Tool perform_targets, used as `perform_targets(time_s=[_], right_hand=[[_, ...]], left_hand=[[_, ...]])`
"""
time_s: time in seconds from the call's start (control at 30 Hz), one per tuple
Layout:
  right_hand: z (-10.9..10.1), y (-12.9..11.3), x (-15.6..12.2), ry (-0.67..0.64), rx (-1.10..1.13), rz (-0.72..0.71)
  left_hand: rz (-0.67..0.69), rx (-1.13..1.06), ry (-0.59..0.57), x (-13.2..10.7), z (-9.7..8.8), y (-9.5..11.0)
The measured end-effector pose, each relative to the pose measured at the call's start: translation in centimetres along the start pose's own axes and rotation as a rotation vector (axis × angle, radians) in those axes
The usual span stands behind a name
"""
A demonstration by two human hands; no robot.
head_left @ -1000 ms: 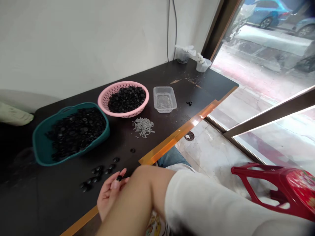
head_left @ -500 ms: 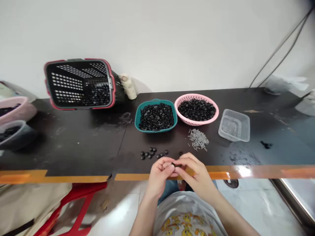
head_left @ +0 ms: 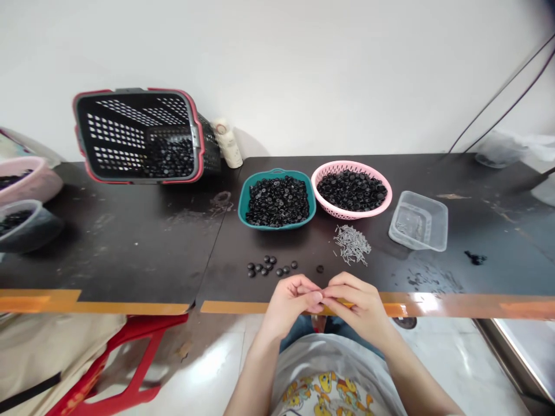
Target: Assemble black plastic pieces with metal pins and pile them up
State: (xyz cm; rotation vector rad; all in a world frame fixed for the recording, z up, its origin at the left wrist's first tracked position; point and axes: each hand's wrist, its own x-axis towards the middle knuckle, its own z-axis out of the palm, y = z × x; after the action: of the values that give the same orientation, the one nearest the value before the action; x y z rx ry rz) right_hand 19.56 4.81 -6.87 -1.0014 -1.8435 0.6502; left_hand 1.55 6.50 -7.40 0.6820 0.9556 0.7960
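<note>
My left hand [head_left: 291,303] and my right hand [head_left: 359,300] meet fingertip to fingertip over the table's front edge. Both are closed in a pinch. The small black round piece seen between them half a second ago is now covered by the fingers. Just beyond the hands, a loose black ring-like piece [head_left: 319,269] lies on the table. Several black domed caps [head_left: 269,266] are grouped to the left of it. A pile of thin grey metal pins [head_left: 352,245] lies beyond my right hand.
Black pieces fill a teal basket [head_left: 277,226] and a pink basket [head_left: 352,215]. A clear plastic tub [head_left: 437,231] stands to their right. At the back left, a black crate [head_left: 117,136] lies tipped beside a white bottle [head_left: 228,144]. Orange tape [head_left: 234,307] lines the front edge.
My hands have shifted slightly right, and the black piece between the fingertips has gone out of sight. The loose ring-like piece now shows fully. The camera view has moved a little.
</note>
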Motion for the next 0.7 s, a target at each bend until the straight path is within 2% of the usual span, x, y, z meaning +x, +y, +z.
perform_targets(time_s=[0.2, 0.4, 0.6, 0.7], right_hand=[[0.0, -0.5, 0.2, 0.094, -0.05, -0.004], [-0.1, -0.9, 0.9, 0.139, -0.087, -0.023], [-0.7, -0.5, 1.4, 0.043, -0.124, -0.103], [-0.6, 0.0, 1.4, 0.038, -0.15, -0.115]], left_hand=[[0.051, -0.026, -0.06, -0.5, 0.0, 0.1], [0.171, -0.039, 0.062, -0.5, 0.5, 0.1], [0.22, 0.036, 0.108, -0.3, 0.6, -0.5], [0.222, 0.039, 0.153, 0.1, 0.8, -1.1]])
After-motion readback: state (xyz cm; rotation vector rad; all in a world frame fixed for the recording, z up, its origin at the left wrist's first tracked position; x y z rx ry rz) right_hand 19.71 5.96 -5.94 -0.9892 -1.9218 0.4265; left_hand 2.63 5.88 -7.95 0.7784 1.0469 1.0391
